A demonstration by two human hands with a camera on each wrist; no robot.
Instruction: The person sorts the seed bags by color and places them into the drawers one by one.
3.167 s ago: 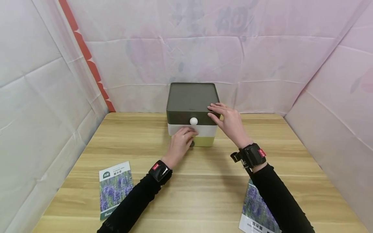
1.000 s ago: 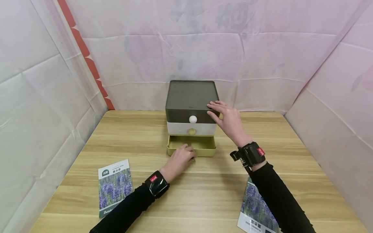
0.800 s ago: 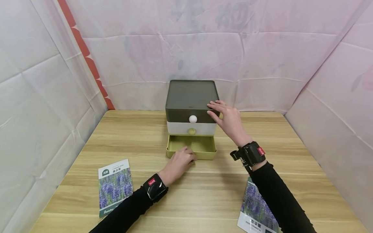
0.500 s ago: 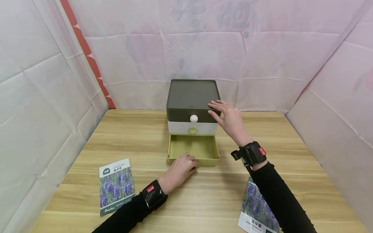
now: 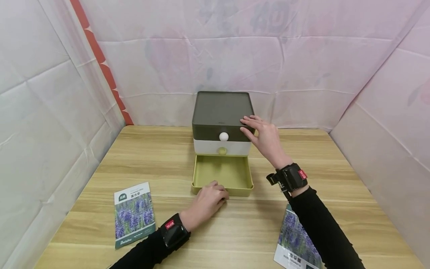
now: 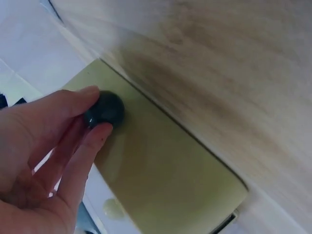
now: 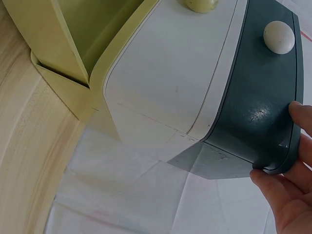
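Up close in the left wrist view, the left hand [image 6: 44,161] pinches a dark round knob [image 6: 105,109] on the green drawer's front between thumb and fingertips; the head view hides that knob behind the hand [image 5: 208,201]. From above, the green drawer [image 5: 222,175] sits pulled out at the bottom of the drawer box [image 5: 221,112], its inside showing nothing but bare green floor. The right hand [image 5: 265,136] rests at the box's 3 o'clock corner, fingers spread flat on the dark top tier; the right wrist view shows fingertips [image 7: 304,126] touching that dark edge. White middle drawer [image 5: 221,148] stays closed. Seed packets lie on the worktop [image 5: 336,186] at 7 o'clock [image 5: 133,215] and 5 o'clock [image 5: 295,243].
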